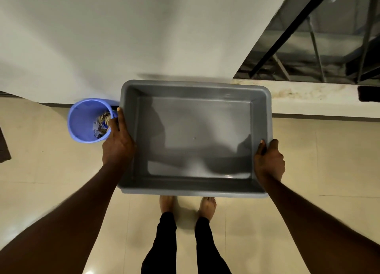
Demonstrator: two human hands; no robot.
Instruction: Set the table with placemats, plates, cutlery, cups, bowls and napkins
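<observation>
**Empty tub in hand, nothing yet to lay**

While we look down through the head camera, we see a grey plastic tub (195, 138) carried level in front of the body, above the bare feet (188, 206) and the pale tiled floor (329, 160). Our left hand (118, 142) grasps the tub's left rim, thumb laid along the top edge and fingers hidden under the lip; our right hand (269, 160) grips the right rim nearer the close corner, fingers curled over the edge. The tub holds nothing — only shadows fall across its bottom.

Just beside the left hand, on the floor against the white wall (144, 37), stands a blue bin (86, 119) with crumpled wrappers at its base. A dark railing (308, 37) shows at upper right.

No table, placemat, plate, cutlery, cup, bowl or napkin is in view, so we cannot say where those things are.

We judge this as a fetching step at the very start of the task — the tub looks meant for collecting tableware. The next move calls for walking to wherever the tableware is stored, keeping the tub level, then freeing one hand to load it.
</observation>
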